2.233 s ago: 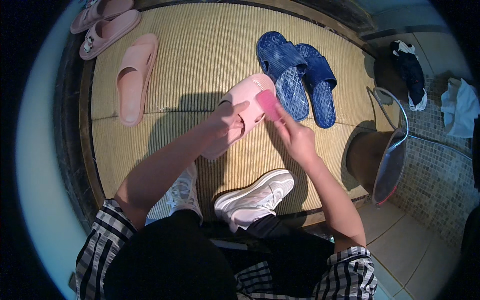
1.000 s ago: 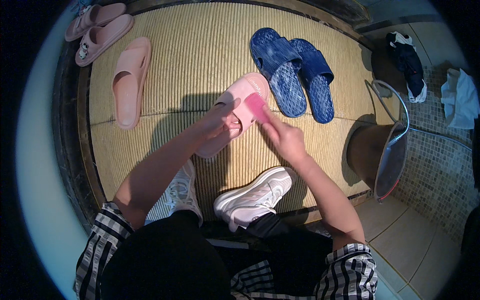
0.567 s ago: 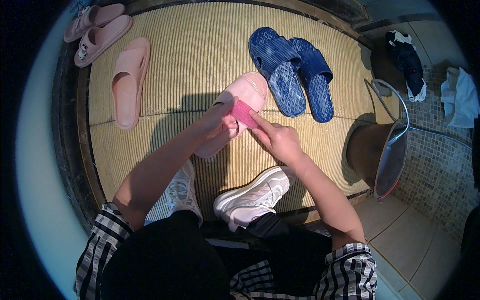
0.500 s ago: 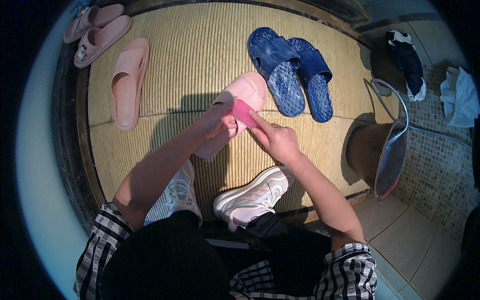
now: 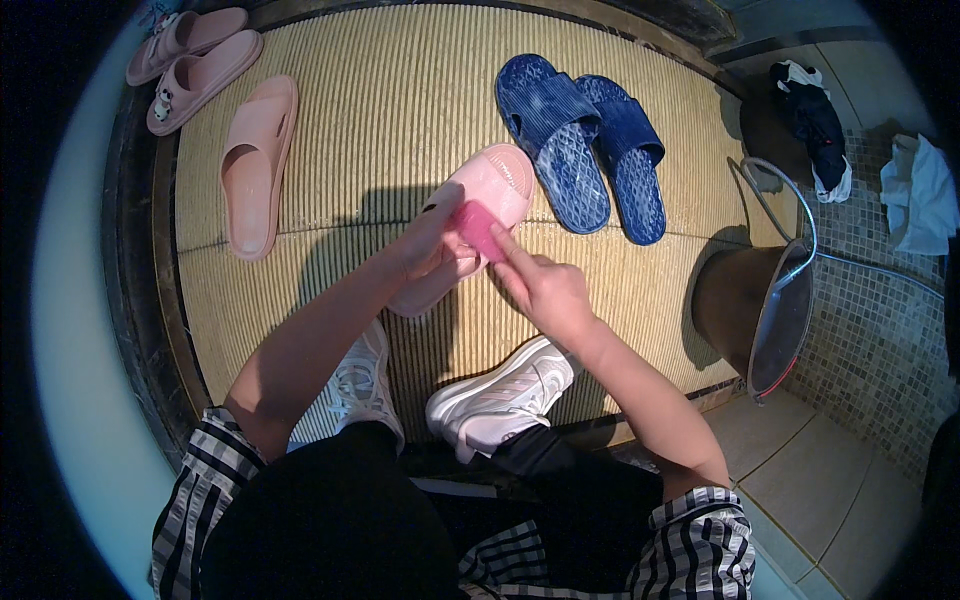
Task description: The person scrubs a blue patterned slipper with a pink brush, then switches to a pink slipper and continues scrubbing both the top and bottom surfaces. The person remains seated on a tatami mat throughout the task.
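Pink slipper (image 5: pixel 493 186) is located just left of the blue slippers (image 5: pixel 577 172). Left hand (image 5: pixel 436 243) is closed on it; right hand (image 5: pixel 553 296) pinches the brush (image 5: pixel 481 230). Wetness could loosen either grip.

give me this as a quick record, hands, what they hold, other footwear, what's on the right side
left hand: this hand grips the pink slide, toe pointing up and right
right hand: this hand holds a pink scrubber over the slide's strap
other footwear: lone pink slide and blue slides on the ribbed mat; more pink slides at upper left; light sneakers on the person's feet
right side: brown bucket with a hose reaching into it
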Tool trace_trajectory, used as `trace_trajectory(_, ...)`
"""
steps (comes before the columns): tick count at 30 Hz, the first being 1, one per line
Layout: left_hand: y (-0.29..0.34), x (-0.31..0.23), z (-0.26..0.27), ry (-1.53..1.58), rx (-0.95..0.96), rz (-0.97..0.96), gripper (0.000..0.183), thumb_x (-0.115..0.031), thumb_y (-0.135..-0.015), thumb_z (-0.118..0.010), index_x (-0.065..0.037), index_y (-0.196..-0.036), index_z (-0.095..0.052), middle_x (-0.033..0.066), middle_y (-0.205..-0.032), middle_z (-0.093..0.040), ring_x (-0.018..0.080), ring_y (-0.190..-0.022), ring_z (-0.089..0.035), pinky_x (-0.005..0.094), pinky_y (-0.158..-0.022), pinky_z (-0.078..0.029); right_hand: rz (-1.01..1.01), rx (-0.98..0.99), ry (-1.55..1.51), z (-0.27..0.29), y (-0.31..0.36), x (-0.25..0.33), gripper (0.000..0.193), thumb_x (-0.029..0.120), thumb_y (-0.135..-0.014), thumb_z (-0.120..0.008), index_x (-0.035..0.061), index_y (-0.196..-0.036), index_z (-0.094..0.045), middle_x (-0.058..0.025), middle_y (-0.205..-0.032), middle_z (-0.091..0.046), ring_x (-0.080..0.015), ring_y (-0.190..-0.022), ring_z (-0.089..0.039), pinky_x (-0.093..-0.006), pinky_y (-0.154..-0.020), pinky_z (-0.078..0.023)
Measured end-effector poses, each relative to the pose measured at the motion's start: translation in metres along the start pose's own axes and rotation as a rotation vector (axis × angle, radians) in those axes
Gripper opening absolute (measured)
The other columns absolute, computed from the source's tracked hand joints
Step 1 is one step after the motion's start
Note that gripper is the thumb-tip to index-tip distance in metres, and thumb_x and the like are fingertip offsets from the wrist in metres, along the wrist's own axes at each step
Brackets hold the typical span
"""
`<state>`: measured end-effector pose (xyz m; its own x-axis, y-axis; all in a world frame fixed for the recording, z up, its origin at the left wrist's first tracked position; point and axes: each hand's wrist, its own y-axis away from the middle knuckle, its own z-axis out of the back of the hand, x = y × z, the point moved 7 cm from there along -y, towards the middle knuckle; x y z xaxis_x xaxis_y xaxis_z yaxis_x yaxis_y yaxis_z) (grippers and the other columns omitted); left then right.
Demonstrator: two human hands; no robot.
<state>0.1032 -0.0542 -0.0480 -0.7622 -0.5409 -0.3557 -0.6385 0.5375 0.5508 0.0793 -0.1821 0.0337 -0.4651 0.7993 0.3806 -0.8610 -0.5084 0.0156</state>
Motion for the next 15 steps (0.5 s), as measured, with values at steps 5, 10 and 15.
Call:
trace_trajectory(5,-0.011,0.001,0.015,-0.114,0.073,-0.027,0.067,-0.053,-0.103,-0.035,-0.001,-0.145,-0.034,0.0151,-0.136,-0.052,0.0257,-0.123,-0.055,0.0402,-0.104,-0.046,-0.01,-0.043,0.085,0.001,-0.01,-0.022,0.049,0.036,-0.094,-0.06,0.0224,-0.14,-0.052,-0.0093,-0.054,-0.057,-0.0261,-0.045,-0.059,-0.0398,-0.044,-0.049)
trace_trajectory(10,-0.01,0.0,0.011,-0.052,0.02,-0.085,0.066,-0.054,-0.103,-0.034,-0.001,-0.142,-0.038,0.0148,-0.135,-0.053,0.0242,-0.12,-0.057,0.0394,-0.102,-0.048,-0.238,-0.138,0.026,0.001,-0.023,-0.041,0.047,0.033,-0.095,-0.059,0.0197,-0.139,-0.054,-0.0109,-0.058,-0.06,-0.0274,-0.048,-0.061,-0.0415,-0.048,-0.051)
trace_trajectory(15,-0.014,0.006,0.025,0.049,0.1,0.036,0.062,-0.051,-0.104,-0.032,0.0,-0.137,-0.042,0.0141,-0.128,-0.056,0.0235,-0.112,-0.061,0.0383,-0.098,-0.051,-0.007,-0.105,-0.102,-0.002,-0.011,-0.004,0.049,0.033,-0.093,-0.061,0.0219,-0.14,-0.053,-0.0095,-0.058,-0.06,-0.0269,-0.047,-0.06,-0.0404,-0.047,-0.05)
